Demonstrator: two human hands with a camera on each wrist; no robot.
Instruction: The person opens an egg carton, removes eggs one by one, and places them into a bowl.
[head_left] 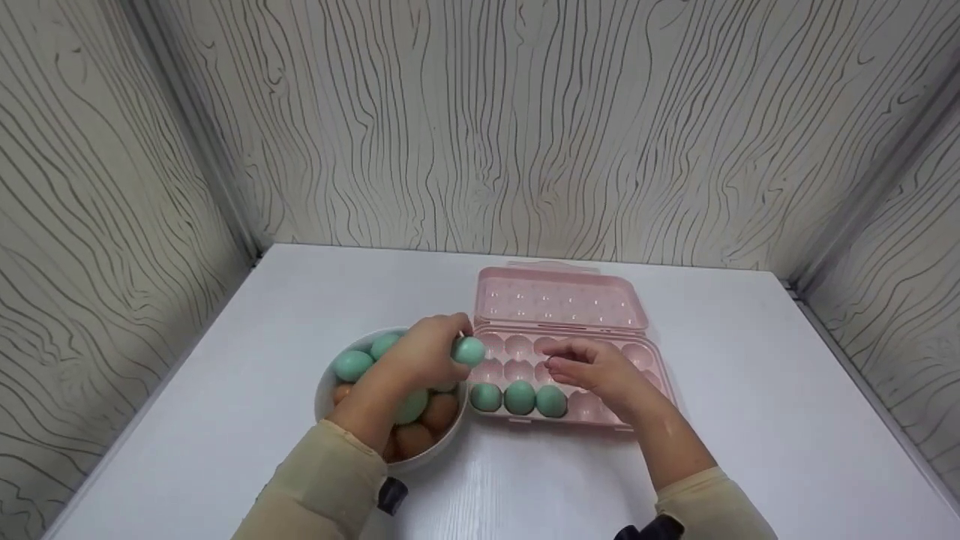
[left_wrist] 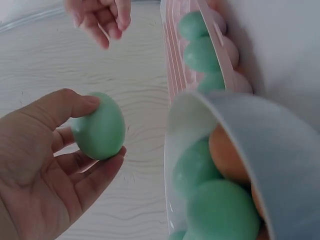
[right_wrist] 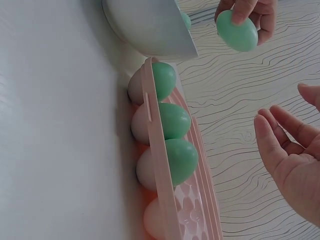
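Observation:
My left hand (head_left: pixel 427 352) pinches a green egg (left_wrist: pixel 102 127) between thumb and fingers, above the right rim of the white bowl (head_left: pixel 324 390). Green eggs (head_left: pixel 353 366) and brown eggs (head_left: pixel 440 412) fill that bowl. Over the pink egg carton (head_left: pixel 517 369) my right hand (head_left: pixel 604 375) hovers with nothing in it, its fingers apart and slightly bent. Three green eggs (head_left: pixel 520 397) sit side by side in the carton's near row, from the left end. The forearm hides part of the bowl, and the right hand covers some of the cups.
The carton's lid (head_left: pixel 559 298) lies folded back behind its base. Bowl and carton stand side by side on a white table (head_left: pixel 247 360). Wood-grain panels (head_left: pixel 480 135) enclose the table at the back and both sides.

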